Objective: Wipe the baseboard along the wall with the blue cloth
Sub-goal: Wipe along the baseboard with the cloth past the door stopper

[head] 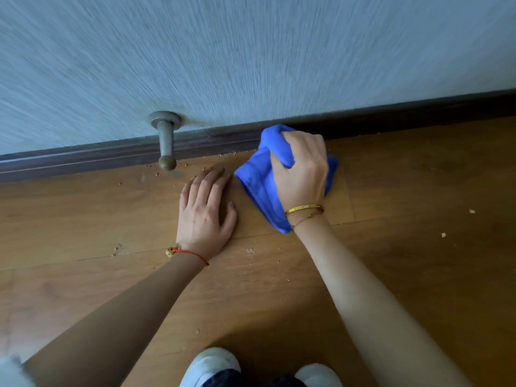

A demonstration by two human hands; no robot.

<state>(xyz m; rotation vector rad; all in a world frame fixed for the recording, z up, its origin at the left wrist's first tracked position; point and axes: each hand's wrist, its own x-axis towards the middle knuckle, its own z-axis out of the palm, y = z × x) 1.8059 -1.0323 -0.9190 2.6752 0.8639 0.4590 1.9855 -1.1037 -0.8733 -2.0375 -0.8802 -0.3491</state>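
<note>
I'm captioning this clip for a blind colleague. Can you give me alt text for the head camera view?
A person's right hand grips a bunched blue cloth against the dark baseboard where a grey wall meets a wooden floor. The left hand rests flat on the floor beside it, near a wall-mounted doorstop and scattered crumbs.

The cloth (259, 185) lies on the floor (391, 177) against the baseboard (111, 155), with the door stopper (166, 141) to its left and the left hand (206, 213) between them.

The cloth (259, 188) is bright blue. Above it, the baseboard (111, 156) is dark brown and the wall (251, 57) grey-blue with thin streaks.
</note>
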